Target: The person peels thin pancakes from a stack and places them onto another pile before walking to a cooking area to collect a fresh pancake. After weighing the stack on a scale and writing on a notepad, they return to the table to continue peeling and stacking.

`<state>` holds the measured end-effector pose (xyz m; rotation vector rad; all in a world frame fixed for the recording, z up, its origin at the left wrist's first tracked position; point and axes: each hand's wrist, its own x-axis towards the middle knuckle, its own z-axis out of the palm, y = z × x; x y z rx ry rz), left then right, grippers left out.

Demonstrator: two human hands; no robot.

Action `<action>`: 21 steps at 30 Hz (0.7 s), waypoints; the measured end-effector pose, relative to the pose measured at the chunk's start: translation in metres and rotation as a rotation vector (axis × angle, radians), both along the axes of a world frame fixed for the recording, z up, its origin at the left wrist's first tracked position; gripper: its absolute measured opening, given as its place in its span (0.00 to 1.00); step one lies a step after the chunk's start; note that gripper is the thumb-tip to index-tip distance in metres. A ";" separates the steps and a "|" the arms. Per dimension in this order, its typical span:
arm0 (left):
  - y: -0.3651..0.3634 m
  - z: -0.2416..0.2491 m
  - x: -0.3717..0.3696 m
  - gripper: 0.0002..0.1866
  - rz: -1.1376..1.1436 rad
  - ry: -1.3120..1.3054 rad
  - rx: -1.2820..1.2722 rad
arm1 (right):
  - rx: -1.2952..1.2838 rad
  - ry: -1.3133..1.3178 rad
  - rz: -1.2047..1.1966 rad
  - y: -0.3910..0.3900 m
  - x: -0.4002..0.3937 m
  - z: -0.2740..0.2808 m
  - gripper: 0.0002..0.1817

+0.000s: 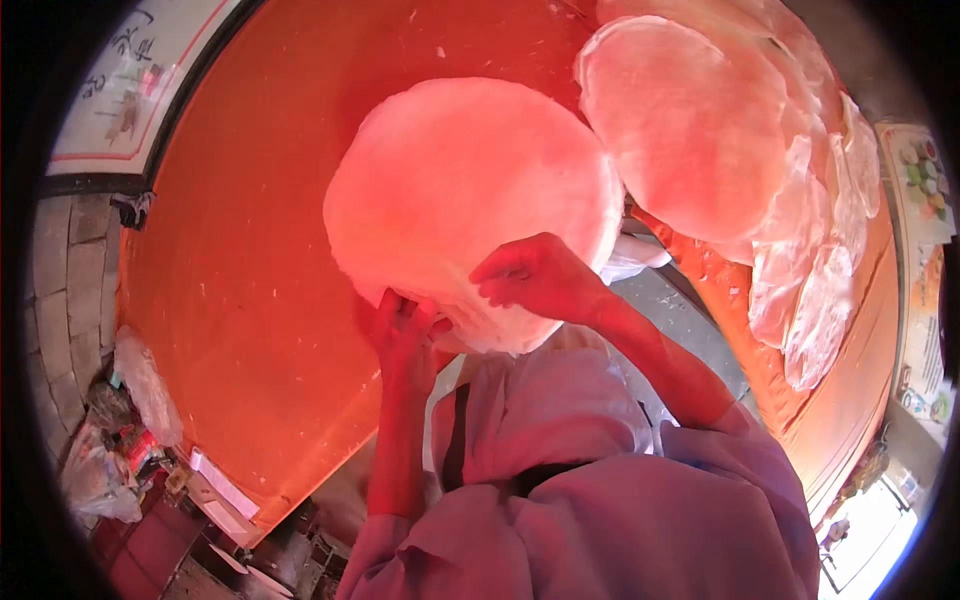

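A large round, pale, soft sheet (470,175) that looks like fluffy wadding lies on the orange-covered table, its near edge reaching past the table's edge towards my body. My left hand (405,335) is at that near edge, fingers bent against the material, with part of the edge between them. Over the lower right part of the sheet, my right hand (535,275) has its fingertips drawn together in a pinch. Wrinkled, pulled-looking material runs between the two hands. Whether the right fingertips hold a bit of it is hard to make out.
At the upper right, several similar round sheets (690,130) lie in an overlapping pile, some hanging down. The orange table cover (240,260) has small white scraps on it. A framed board (130,80) stands at the upper left; plastic bags (100,475) and boxes sit lower left.
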<state>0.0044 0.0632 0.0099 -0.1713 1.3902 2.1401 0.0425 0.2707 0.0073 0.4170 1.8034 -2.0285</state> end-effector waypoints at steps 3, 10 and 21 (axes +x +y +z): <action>-0.008 -0.008 0.001 0.20 0.019 -0.032 -0.027 | 0.149 0.119 0.012 -0.019 -0.002 0.009 0.13; -0.014 -0.015 0.000 0.19 0.044 -0.008 -0.147 | 0.155 0.068 0.123 -0.018 -0.003 -0.009 0.16; -0.017 -0.016 0.007 0.15 0.072 -0.044 0.022 | 0.354 0.296 -0.036 -0.016 0.008 -0.010 0.10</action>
